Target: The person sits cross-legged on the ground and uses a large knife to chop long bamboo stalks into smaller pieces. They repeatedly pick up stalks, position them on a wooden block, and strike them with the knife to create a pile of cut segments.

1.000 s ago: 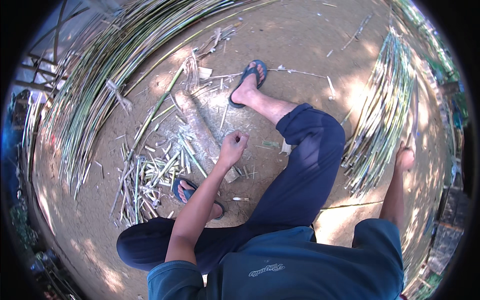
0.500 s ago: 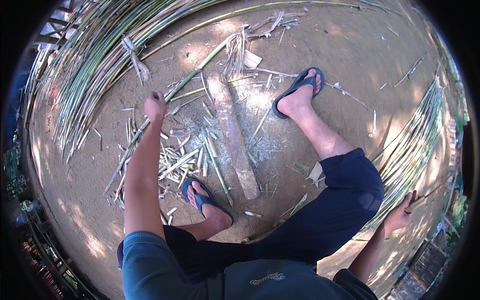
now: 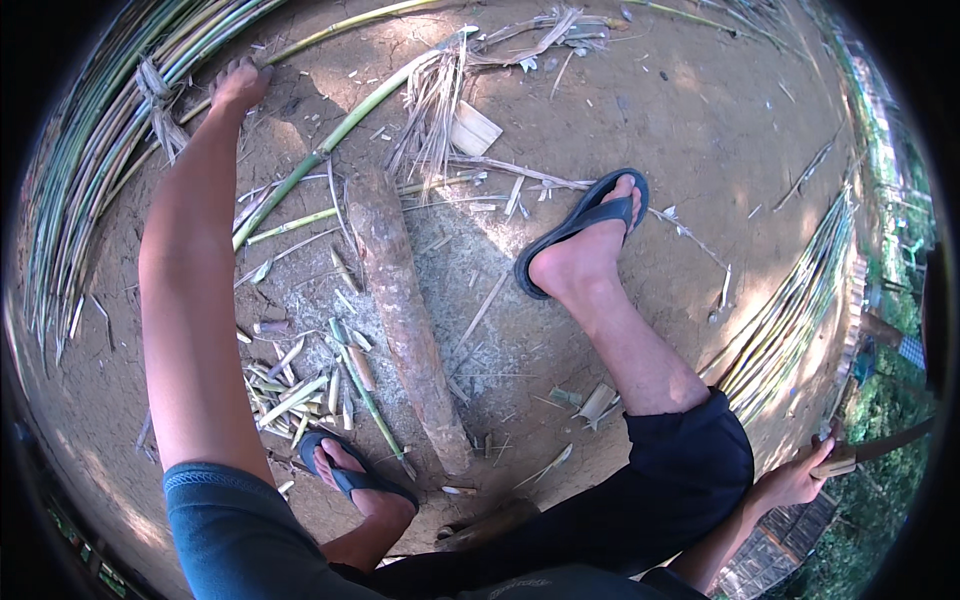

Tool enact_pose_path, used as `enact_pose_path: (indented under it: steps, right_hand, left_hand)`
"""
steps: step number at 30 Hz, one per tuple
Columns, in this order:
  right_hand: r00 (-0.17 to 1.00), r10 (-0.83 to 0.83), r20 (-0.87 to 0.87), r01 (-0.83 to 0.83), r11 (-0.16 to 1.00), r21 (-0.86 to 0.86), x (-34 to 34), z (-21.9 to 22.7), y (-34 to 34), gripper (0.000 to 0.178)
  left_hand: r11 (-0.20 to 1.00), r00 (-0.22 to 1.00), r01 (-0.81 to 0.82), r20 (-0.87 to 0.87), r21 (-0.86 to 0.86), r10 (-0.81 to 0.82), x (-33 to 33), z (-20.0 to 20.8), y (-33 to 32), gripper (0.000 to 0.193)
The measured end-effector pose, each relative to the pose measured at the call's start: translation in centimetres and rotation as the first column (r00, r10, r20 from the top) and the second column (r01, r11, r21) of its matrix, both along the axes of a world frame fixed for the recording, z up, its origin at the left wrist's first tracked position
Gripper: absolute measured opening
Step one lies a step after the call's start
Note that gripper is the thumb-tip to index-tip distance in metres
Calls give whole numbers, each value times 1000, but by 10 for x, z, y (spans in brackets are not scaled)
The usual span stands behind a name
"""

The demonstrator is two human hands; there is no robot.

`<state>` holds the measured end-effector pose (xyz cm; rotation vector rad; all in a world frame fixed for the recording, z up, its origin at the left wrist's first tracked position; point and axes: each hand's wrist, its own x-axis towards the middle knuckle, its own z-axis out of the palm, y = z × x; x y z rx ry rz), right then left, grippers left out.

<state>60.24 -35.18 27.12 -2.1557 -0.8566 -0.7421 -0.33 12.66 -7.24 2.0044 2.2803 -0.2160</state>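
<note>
At the upper left, beside the tie of a bundle, my left hand is at a long yellowish stalk on the ground; its fingers are bent, but I cannot tell whether they have closed round it. Well apart, at the lower right, my right hand holds a knife, fingers wrapped about its pale handle, the dark blade pointing out to the right. Between my sandals lies a log, pale dust around it, with cut pieces scattered just to its left. A green stalk slants past its far end.
</note>
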Motion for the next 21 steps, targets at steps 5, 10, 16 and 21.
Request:
enact_pose_path:
  steps: [5,10,16,21]
  right_hand:
    - [999,25,-24,-23,998,64,12,-8,-10,39]
    - [995,-35,-94,32,999,-34,-8,3,-8,40]
    - [959,-120,-256,155,980,123,18,6,-53,38]
    - [969,111,-222,20,857,515,29,-13,-70,30]
  left_hand:
    - [934,901,232,302,271,-311,19,35,-92,47]
    - [887,807,384,374,256,-458,130,106,-171,49]
    - [690,512,600,468,405,-720,356,252,-295,40]
    - [633,406,598,496,491,-768,447,329,-354,40]
